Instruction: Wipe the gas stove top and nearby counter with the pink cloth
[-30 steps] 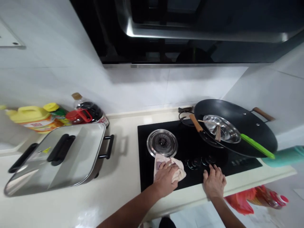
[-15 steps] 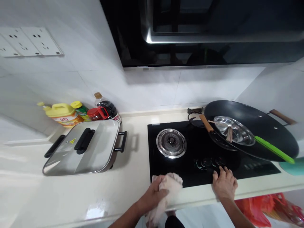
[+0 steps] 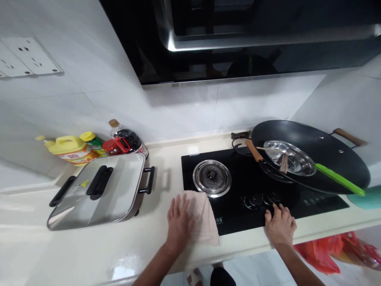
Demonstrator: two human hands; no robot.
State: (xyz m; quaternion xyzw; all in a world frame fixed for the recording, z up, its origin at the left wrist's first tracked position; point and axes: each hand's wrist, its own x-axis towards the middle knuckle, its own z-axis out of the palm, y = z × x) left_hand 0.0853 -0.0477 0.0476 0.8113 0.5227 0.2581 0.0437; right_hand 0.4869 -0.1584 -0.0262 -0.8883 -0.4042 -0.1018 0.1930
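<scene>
My left hand (image 3: 179,220) lies flat with its fingers stretched out on a pale pink cloth (image 3: 204,218). The cloth is spread over the counter's front part and the left front corner of the black glass gas stove (image 3: 238,210). On the stove's front edge rests my right hand (image 3: 279,224), fingers spread and holding nothing, just below the control knobs (image 3: 262,200). The left burner (image 3: 212,178) is bare. A large black wok (image 3: 309,135) sits tilted over the right burner, with a metal bowl (image 3: 300,169) and a green-handled utensil (image 3: 339,179) in it.
A lidded electric pan (image 3: 119,186) stands on the counter at left. Behind it are a yellow jug (image 3: 67,147), a green bottle (image 3: 93,143), a red-lidded jar (image 3: 111,147) and a dark sauce bottle (image 3: 131,139). The range hood (image 3: 253,63) overhangs the stove. Red bags (image 3: 321,254) lie below right.
The cloth, bunched in my left hand before, is now spread flat under it. My left hand has opened and moved slightly up and left. My right hand stays on the stove edge.
</scene>
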